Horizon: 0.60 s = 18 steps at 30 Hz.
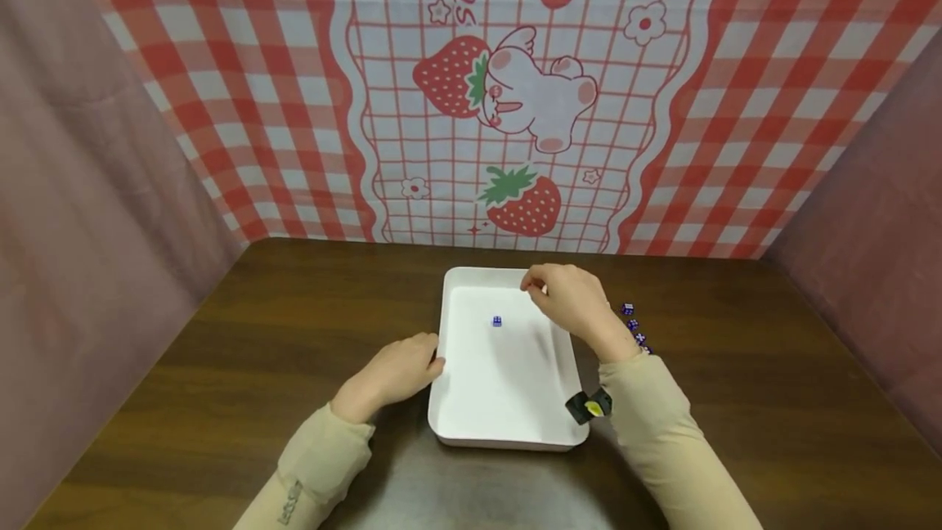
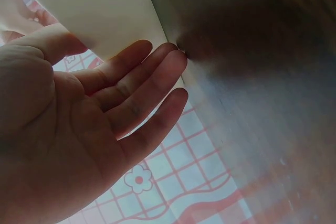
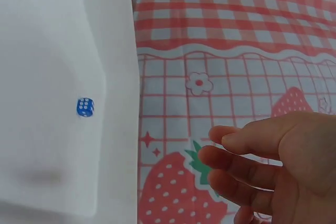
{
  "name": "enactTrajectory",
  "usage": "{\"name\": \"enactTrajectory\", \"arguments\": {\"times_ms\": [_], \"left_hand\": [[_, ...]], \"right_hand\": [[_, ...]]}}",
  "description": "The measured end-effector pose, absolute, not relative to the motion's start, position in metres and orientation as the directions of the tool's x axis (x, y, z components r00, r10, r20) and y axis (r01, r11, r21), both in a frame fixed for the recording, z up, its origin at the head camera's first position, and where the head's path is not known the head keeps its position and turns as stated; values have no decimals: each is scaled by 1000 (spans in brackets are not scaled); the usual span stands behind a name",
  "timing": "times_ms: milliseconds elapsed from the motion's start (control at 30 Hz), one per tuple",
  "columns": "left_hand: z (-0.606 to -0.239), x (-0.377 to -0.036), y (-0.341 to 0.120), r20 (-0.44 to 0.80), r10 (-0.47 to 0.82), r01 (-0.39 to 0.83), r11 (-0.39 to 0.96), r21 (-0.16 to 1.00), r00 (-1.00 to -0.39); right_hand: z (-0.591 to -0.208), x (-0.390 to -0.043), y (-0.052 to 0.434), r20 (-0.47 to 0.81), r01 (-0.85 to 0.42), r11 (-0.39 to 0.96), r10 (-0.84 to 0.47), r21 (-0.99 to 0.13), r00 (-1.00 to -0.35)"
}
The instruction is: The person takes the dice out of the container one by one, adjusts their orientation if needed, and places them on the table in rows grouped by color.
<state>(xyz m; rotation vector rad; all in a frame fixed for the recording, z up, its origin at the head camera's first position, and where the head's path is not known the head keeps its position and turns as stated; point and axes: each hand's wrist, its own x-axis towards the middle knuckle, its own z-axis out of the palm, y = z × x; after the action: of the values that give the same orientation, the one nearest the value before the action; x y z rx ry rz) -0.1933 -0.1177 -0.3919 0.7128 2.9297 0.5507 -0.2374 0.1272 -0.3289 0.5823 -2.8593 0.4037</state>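
Observation:
A white rectangular tray (image 1: 508, 399) lies on the brown table, with one blue die (image 1: 496, 321) with white dots inside it, toward the far end. In the right wrist view the die (image 3: 85, 107) shows six dots on one face. My left hand (image 1: 401, 366) is at the tray's left side; its fingers (image 2: 163, 74) are nearly straight and the tips are close against the tray wall. Over the tray's far right part hovers my right hand (image 1: 570, 297), fingers loosely bent, with nothing visible between thumb and fingertips in the right wrist view (image 3: 273, 161).
Several blue dice (image 1: 640, 338) sit in a line on the table (image 1: 736, 399) to the right of the tray, partly behind the right forearm. A strawberry-print cloth (image 1: 471, 186) hangs at the table's back edge. Pink curtains (image 1: 96, 227) hang at both sides.

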Motion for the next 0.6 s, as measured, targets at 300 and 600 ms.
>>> {"name": "enactTrajectory", "arguments": {"times_ms": [300, 600], "left_hand": [[-393, -194, -118, 4, 451, 422, 832, 360, -892], [-393, -196, -118, -5, 455, 422, 829, 365, -890]], "right_hand": [[-342, -250, 109, 167, -458, 874, -433, -160, -886], [-356, -262, 97, 86, -466, 876, -458, -124, -885]]}}
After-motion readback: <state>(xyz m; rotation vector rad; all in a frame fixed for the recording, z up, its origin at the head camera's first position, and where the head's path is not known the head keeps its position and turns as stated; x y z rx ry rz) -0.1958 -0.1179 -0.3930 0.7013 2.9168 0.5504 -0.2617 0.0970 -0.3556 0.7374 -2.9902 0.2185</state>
